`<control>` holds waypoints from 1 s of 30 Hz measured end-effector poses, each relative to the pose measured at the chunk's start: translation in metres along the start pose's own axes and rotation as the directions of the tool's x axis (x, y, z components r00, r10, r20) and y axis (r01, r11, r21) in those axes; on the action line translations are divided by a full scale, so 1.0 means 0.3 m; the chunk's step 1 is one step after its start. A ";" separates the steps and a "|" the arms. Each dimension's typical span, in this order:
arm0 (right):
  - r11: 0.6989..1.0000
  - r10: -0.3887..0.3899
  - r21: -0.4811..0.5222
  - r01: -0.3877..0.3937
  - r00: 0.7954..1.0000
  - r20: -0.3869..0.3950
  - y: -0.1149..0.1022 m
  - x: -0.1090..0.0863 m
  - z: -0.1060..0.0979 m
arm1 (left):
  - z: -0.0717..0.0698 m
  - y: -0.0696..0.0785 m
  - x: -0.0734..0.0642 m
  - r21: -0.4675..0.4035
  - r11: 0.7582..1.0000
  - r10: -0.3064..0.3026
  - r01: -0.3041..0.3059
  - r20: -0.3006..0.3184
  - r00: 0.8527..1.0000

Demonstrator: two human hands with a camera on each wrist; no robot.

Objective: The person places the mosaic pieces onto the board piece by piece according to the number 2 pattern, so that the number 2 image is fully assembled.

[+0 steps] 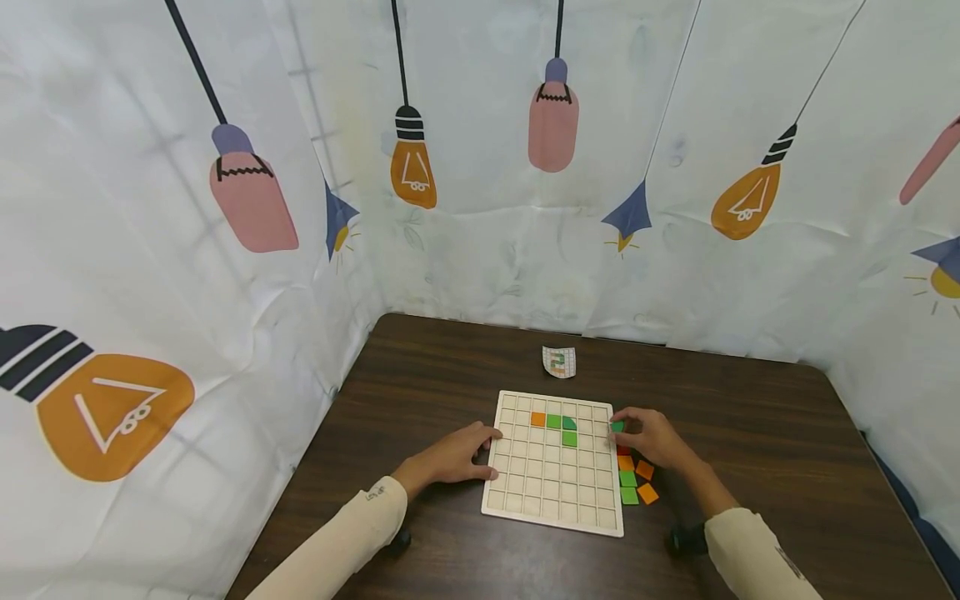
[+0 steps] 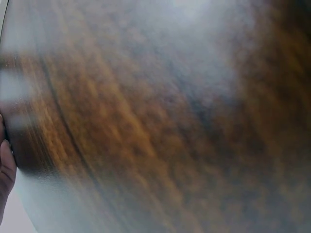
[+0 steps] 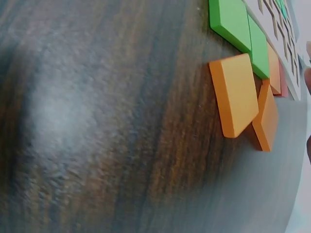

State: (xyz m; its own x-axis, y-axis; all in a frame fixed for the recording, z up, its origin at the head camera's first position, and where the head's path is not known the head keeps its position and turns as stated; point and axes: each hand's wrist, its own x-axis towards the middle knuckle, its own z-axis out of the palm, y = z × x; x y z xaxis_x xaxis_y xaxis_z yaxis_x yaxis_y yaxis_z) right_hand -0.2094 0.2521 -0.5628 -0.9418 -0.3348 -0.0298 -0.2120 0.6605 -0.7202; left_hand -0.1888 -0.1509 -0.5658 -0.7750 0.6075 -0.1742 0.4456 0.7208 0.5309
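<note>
A pale square grid board (image 1: 536, 487) lies on the dark table. Near its top sit an orange square tile (image 1: 538, 419), a green square tile (image 1: 553, 421), a darker green tile with a rounded corner (image 1: 569, 423), and another green square tile (image 1: 570, 438) below that. My left hand (image 1: 453, 454) touches the board's left edge, thumb and fingers spread apart. At the right edge, my right hand (image 1: 654, 437) pinches a green tile (image 1: 617, 426) between thumb and fingers; its shape is partly hidden. Just below that hand lie loose orange tiles (image 3: 235, 94) and green tiles (image 3: 231, 22).
A small paper card (image 1: 558, 362) with a coloured grid pattern lies behind the board. Part of a red tile (image 1: 623, 451) shows beside the board. The brown table (image 1: 420, 367) meets a white curtain (image 1: 480, 267) printed with lamps at the back and left.
</note>
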 end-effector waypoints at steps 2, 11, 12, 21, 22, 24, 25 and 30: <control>1.000 0.006 0.001 -0.006 1.000 0.001 -0.004 -0.002 0.006 | -0.001 0.001 -0.001 0.003 1.000 0.001 -0.001 0.001 1.000; 0.999 -0.004 0.049 0.003 1.000 0.007 -0.021 -0.019 0.033 | -0.005 0.007 -0.002 0.000 1.000 -0.001 0.001 -0.002 1.000; 0.998 -0.009 0.054 0.009 1.000 0.008 -0.020 -0.020 0.038 | -0.006 0.007 -0.003 0.000 1.000 -0.003 0.003 -0.002 1.000; 0.992 -0.055 0.112 0.052 0.998 0.017 -0.029 -0.026 0.073 | -0.006 0.009 -0.001 0.000 1.000 -0.001 0.001 -0.004 1.000; 0.992 -0.057 0.114 0.055 0.998 0.019 -0.032 -0.027 0.075 | -0.005 0.009 -0.001 0.001 1.000 -0.001 0.001 -0.004 1.000; 0.993 -0.053 0.110 0.050 0.998 0.018 -0.037 -0.026 0.079 | -0.005 0.009 -0.001 0.001 1.000 -0.003 0.003 -0.004 1.000; 0.993 -0.048 0.109 0.046 0.999 0.019 -0.040 -0.026 0.080 | -0.004 0.009 -0.002 0.003 1.000 -0.004 0.004 -0.003 1.000; 0.995 -0.038 0.093 0.035 0.999 0.029 -0.049 -0.025 0.083 | -0.004 0.008 -0.002 0.002 1.000 -0.006 0.006 -0.002 1.000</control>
State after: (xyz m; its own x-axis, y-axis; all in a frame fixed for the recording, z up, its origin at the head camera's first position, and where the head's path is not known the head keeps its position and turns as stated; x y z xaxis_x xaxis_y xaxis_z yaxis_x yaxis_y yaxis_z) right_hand -0.1928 0.2282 -0.5692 -0.9250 -0.3792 -0.0225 -0.2199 0.5828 -0.7823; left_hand -0.1878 -0.1500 -0.5633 -0.7788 0.6022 -0.1758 0.4415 0.7253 0.5282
